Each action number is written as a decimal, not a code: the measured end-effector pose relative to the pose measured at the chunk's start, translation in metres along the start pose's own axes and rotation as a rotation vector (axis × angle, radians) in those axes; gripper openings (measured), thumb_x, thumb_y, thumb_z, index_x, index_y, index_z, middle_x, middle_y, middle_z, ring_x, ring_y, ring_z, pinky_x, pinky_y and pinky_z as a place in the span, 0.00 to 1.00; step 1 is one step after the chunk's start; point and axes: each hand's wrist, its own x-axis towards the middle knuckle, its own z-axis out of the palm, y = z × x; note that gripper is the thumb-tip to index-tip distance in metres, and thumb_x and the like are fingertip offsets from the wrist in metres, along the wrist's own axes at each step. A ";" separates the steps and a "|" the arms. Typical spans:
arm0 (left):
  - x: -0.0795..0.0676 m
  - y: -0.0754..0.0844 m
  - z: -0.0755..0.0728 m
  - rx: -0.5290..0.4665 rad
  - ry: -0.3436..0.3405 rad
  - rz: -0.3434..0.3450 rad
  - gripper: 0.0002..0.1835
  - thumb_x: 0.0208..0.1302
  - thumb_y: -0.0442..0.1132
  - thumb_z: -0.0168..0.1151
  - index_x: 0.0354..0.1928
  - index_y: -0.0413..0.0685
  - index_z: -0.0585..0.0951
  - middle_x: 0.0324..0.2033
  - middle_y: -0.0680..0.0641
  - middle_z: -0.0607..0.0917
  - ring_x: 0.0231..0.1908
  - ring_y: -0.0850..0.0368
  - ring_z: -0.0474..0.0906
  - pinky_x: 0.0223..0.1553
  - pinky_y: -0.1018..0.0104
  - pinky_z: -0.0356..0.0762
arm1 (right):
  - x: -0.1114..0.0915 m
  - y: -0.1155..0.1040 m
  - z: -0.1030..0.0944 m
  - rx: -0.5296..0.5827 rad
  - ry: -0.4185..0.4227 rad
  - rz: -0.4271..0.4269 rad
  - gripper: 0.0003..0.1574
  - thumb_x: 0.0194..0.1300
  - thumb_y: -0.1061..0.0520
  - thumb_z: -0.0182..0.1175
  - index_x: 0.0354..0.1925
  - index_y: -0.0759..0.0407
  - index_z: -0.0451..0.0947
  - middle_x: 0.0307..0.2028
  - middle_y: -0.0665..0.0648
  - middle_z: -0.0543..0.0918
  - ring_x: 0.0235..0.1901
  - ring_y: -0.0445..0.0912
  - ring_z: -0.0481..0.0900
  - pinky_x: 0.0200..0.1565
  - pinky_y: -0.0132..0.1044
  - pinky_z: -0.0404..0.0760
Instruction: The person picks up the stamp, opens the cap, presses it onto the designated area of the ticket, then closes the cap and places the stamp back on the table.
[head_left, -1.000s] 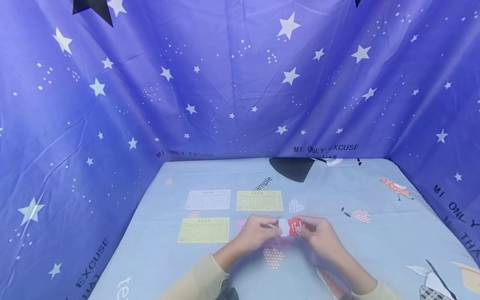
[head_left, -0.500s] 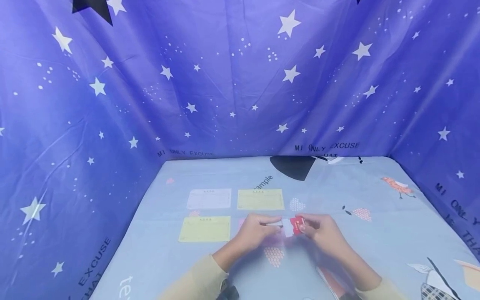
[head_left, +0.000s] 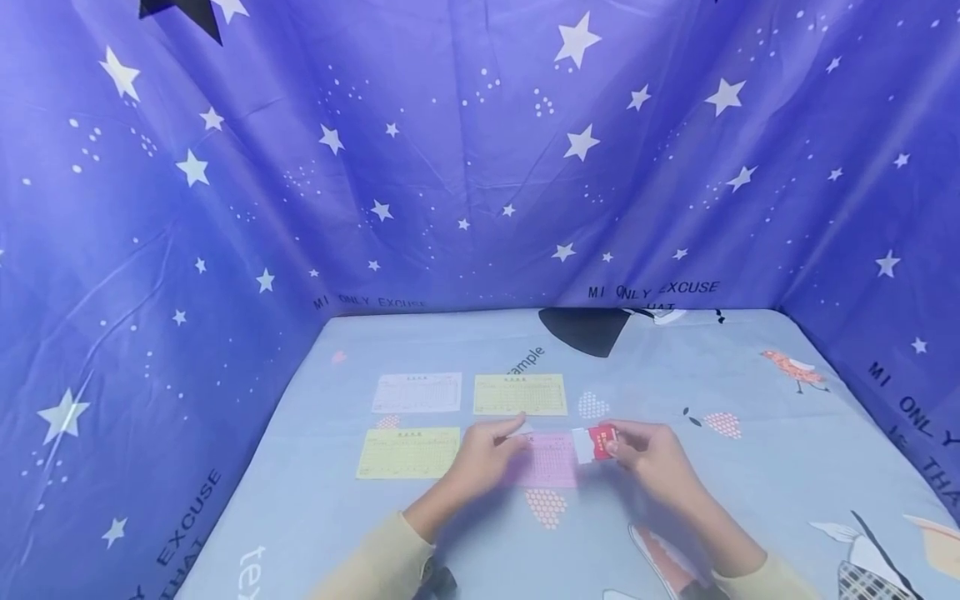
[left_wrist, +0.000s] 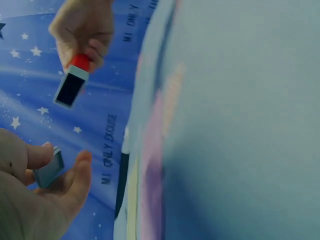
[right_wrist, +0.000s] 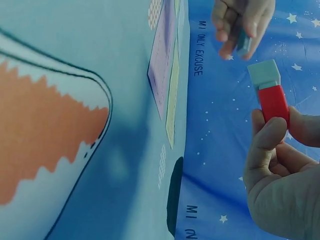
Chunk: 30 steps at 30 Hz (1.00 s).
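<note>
My right hand (head_left: pixel 660 457) pinches a small red and white stamp (head_left: pixel 597 443) by its red end. Its dark rectangular face (left_wrist: pixel 70 91) shows uncovered in the left wrist view. My left hand (head_left: pixel 480 454) holds a small pale cap (left_wrist: pixel 49 171) between thumb and fingers, apart from the stamp. In the head view the fingers mostly hide this cap. Both hands are raised over the table near a pink printed slip (head_left: pixel 553 463), whose left part is covered by the left hand.
Beyond the pink slip lie a yellow slip (head_left: pixel 520 396) and a white slip (head_left: pixel 417 393). Another yellow slip (head_left: pixel 408 454) is to the left. All rest on a table with a pale blue printed cloth (head_left: pixel 300 517). Blue starred curtains (head_left: pixel 465 167) enclose the back and sides.
The cap has come off the stamp. My left hand has moved left with it, while the right hand has shifted slightly right with the stamp, exposing more of the pink slip.
</note>
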 end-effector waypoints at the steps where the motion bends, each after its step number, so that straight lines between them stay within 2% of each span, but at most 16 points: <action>1: -0.003 -0.002 -0.002 0.040 0.032 0.025 0.22 0.72 0.39 0.60 0.65 0.41 0.77 0.62 0.44 0.80 0.62 0.48 0.77 0.62 0.53 0.73 | 0.001 0.000 0.000 -0.001 -0.002 0.001 0.24 0.68 0.63 0.62 0.61 0.70 0.77 0.31 0.57 0.85 0.35 0.45 0.79 0.38 0.33 0.80; 4: -0.014 -0.008 -0.010 0.166 0.146 0.115 0.21 0.71 0.35 0.61 0.63 0.38 0.78 0.57 0.41 0.83 0.54 0.49 0.83 0.56 0.57 0.80 | 0.004 0.001 0.000 0.007 -0.017 0.003 0.24 0.68 0.64 0.62 0.61 0.70 0.77 0.30 0.59 0.84 0.32 0.46 0.79 0.37 0.34 0.79; 6: -0.020 -0.012 -0.016 0.241 0.233 0.166 0.19 0.68 0.33 0.64 0.60 0.37 0.80 0.52 0.40 0.85 0.45 0.51 0.87 0.49 0.61 0.83 | 0.005 0.002 0.000 0.001 -0.023 0.007 0.24 0.68 0.64 0.62 0.61 0.70 0.77 0.34 0.62 0.86 0.35 0.46 0.80 0.40 0.34 0.79; 8: -0.026 -0.016 -0.024 0.293 0.325 0.185 0.17 0.66 0.33 0.66 0.56 0.37 0.83 0.46 0.40 0.88 0.36 0.54 0.88 0.41 0.64 0.85 | 0.005 0.002 -0.002 -0.016 -0.031 0.012 0.25 0.68 0.63 0.62 0.62 0.69 0.76 0.42 0.64 0.87 0.38 0.46 0.81 0.43 0.34 0.80; 12: -0.038 -0.024 -0.046 0.364 0.483 0.119 0.12 0.63 0.36 0.70 0.47 0.43 0.85 0.32 0.44 0.90 0.28 0.55 0.87 0.32 0.63 0.85 | 0.004 0.002 -0.007 -0.050 -0.046 0.008 0.27 0.70 0.60 0.62 0.64 0.69 0.75 0.53 0.66 0.84 0.47 0.50 0.81 0.50 0.39 0.80; 14: -0.045 -0.029 -0.059 0.404 0.539 0.088 0.10 0.62 0.37 0.71 0.45 0.45 0.85 0.28 0.45 0.89 0.27 0.54 0.87 0.30 0.60 0.84 | 0.003 0.002 -0.011 -0.055 -0.049 0.006 0.27 0.70 0.60 0.61 0.64 0.70 0.74 0.54 0.68 0.83 0.49 0.54 0.82 0.52 0.46 0.81; 16: -0.053 -0.037 -0.074 0.466 0.584 0.080 0.10 0.60 0.36 0.73 0.43 0.45 0.85 0.29 0.45 0.89 0.28 0.52 0.87 0.30 0.57 0.85 | 0.001 0.004 -0.015 -0.070 -0.046 0.004 0.28 0.71 0.59 0.62 0.64 0.71 0.73 0.53 0.69 0.83 0.51 0.58 0.82 0.55 0.52 0.80; 17: -0.057 -0.042 -0.081 0.507 0.599 0.089 0.10 0.59 0.36 0.73 0.42 0.44 0.86 0.29 0.44 0.89 0.28 0.50 0.87 0.31 0.56 0.85 | 0.000 0.004 -0.017 -0.083 -0.045 0.000 0.28 0.71 0.58 0.62 0.64 0.71 0.73 0.55 0.69 0.82 0.54 0.59 0.80 0.57 0.55 0.78; 18: -0.062 -0.046 -0.089 0.553 0.615 0.095 0.10 0.59 0.35 0.74 0.42 0.44 0.86 0.30 0.43 0.89 0.29 0.49 0.87 0.32 0.54 0.85 | -0.001 0.005 -0.019 -0.105 -0.041 0.000 0.29 0.71 0.57 0.62 0.65 0.70 0.73 0.56 0.69 0.82 0.55 0.58 0.79 0.58 0.54 0.77; 20: -0.072 -0.052 -0.104 0.649 0.636 0.107 0.11 0.57 0.35 0.75 0.41 0.42 0.87 0.33 0.41 0.89 0.31 0.47 0.87 0.34 0.52 0.85 | -0.005 0.006 -0.024 -0.105 -0.038 0.005 0.29 0.71 0.56 0.62 0.65 0.71 0.73 0.53 0.69 0.83 0.50 0.56 0.82 0.53 0.47 0.81; 22: -0.082 -0.057 -0.117 0.736 0.654 0.093 0.11 0.55 0.35 0.76 0.40 0.40 0.88 0.35 0.41 0.89 0.32 0.45 0.87 0.36 0.51 0.85 | -0.008 0.007 -0.029 -0.102 -0.032 0.020 0.30 0.71 0.56 0.62 0.65 0.71 0.73 0.49 0.68 0.85 0.42 0.50 0.83 0.45 0.38 0.83; 24: -0.092 -0.060 -0.129 0.801 0.661 0.040 0.11 0.54 0.35 0.77 0.40 0.41 0.88 0.36 0.41 0.88 0.33 0.45 0.87 0.35 0.50 0.85 | -0.011 0.008 -0.033 -0.090 -0.029 0.031 0.30 0.71 0.56 0.62 0.65 0.72 0.72 0.45 0.65 0.86 0.37 0.45 0.82 0.38 0.31 0.81; 26: -0.101 -0.061 -0.138 0.848 0.655 -0.041 0.11 0.54 0.35 0.77 0.39 0.41 0.89 0.36 0.41 0.88 0.32 0.44 0.86 0.33 0.49 0.84 | -0.014 0.010 -0.036 -0.073 -0.025 0.038 0.30 0.71 0.57 0.62 0.65 0.73 0.71 0.42 0.63 0.85 0.32 0.42 0.82 0.34 0.31 0.81; 30: -0.114 -0.057 -0.150 0.909 0.568 -0.217 0.10 0.56 0.36 0.75 0.40 0.42 0.89 0.36 0.41 0.86 0.30 0.43 0.84 0.28 0.49 0.83 | -0.017 0.013 -0.041 -0.094 -0.011 0.020 0.30 0.71 0.58 0.62 0.64 0.74 0.72 0.38 0.60 0.85 0.29 0.41 0.81 0.32 0.30 0.80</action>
